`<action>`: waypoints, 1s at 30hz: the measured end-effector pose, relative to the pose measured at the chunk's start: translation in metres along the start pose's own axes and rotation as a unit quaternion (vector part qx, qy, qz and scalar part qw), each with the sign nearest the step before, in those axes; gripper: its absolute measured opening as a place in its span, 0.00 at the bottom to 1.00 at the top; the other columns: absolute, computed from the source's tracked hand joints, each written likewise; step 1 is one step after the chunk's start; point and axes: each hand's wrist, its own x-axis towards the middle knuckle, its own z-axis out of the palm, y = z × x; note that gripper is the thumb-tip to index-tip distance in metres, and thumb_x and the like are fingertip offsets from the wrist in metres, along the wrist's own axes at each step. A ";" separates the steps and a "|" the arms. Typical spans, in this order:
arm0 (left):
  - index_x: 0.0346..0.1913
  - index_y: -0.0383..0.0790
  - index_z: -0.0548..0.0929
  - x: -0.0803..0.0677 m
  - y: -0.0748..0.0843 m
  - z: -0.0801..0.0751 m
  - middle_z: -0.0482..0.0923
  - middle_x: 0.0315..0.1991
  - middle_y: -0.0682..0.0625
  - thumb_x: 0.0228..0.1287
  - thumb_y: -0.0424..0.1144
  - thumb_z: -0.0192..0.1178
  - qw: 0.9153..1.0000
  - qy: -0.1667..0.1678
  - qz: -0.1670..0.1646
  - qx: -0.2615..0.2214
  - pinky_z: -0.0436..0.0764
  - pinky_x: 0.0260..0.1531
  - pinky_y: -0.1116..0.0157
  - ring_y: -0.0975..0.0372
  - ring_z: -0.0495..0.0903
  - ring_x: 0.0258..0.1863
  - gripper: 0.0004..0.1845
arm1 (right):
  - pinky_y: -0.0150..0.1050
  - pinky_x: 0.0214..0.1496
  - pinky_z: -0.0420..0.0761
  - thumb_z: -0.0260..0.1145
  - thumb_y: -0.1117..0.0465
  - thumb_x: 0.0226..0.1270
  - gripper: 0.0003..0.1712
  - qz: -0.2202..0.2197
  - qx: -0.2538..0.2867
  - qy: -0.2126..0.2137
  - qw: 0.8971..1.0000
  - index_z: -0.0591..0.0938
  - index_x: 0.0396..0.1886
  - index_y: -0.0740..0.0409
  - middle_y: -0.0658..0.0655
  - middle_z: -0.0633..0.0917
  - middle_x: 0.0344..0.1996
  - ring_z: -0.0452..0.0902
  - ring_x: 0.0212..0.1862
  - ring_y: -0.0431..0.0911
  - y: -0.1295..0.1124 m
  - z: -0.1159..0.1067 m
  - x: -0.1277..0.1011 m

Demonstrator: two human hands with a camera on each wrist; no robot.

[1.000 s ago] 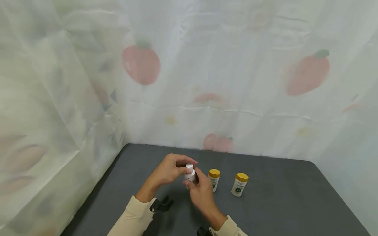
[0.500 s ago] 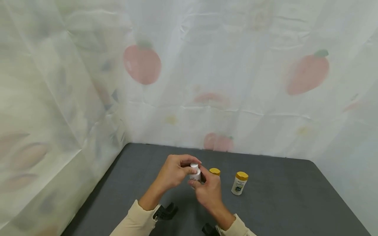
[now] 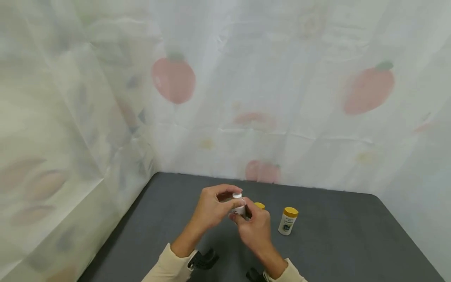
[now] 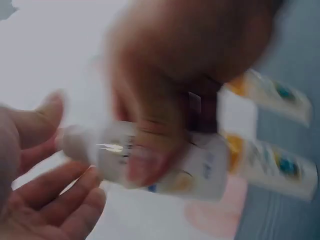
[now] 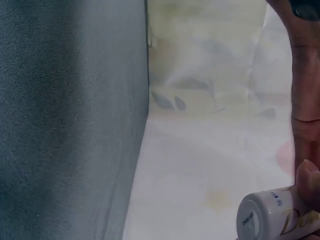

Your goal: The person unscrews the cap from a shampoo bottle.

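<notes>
A small white bottle [image 3: 240,211] with a white cap [image 3: 237,195] is held above the table between both hands. My right hand [image 3: 255,227] grips its body, the thumb lying across the label in the left wrist view. Around the cap are the curled fingers and thumb of my left hand [image 3: 212,205]. In that wrist view the left thumb [image 4: 52,107] stands a little off the cap, which is blurred. The right wrist view shows the base of the bottle [image 5: 255,220] and gold lettering, partly covered by a thumb.
Behind the right hand stands a white bottle with a yellow cap [image 3: 260,205], mostly hidden. Another yellow-capped bottle [image 3: 287,225] stands upright to its right. The dark grey table [image 3: 334,235] ends at a pale sheet [image 3: 299,98] printed with fruit.
Both hands have shifted right together with the white bottle. The nearer yellow-capped bottle is now mostly covered by the right hand; the other still stands in its place.
</notes>
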 end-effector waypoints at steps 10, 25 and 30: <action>0.60 0.33 0.87 0.005 -0.001 -0.002 0.85 0.61 0.38 0.75 0.31 0.61 0.992 -0.099 0.008 -0.083 0.86 0.54 0.69 0.48 0.87 0.59 0.15 | 0.34 0.41 0.88 0.80 0.68 0.57 0.24 0.041 0.029 -0.025 0.998 0.88 0.54 0.54 0.57 0.93 0.41 0.93 0.42 0.47 0.000 -0.010 -0.006; 0.40 0.37 0.91 0.007 -0.004 0.019 0.85 0.44 0.41 0.60 0.31 0.76 0.995 0.016 0.065 -0.072 0.87 0.46 0.66 0.65 0.83 0.40 0.07 | 0.31 0.31 0.83 0.82 0.67 0.55 0.22 0.009 -0.007 0.015 1.000 0.89 0.51 0.51 0.53 0.92 0.32 0.88 0.32 0.38 -0.002 -0.015 -0.010; 0.38 0.34 0.92 0.009 -0.004 0.030 0.85 0.47 0.39 0.64 0.29 0.72 0.991 0.015 0.093 -0.095 0.88 0.47 0.66 0.62 0.85 0.47 0.02 | 0.34 0.37 0.89 0.80 0.69 0.55 0.20 -0.032 -0.024 0.023 0.999 0.89 0.49 0.60 0.56 0.93 0.35 0.92 0.36 0.45 -0.004 -0.013 -0.015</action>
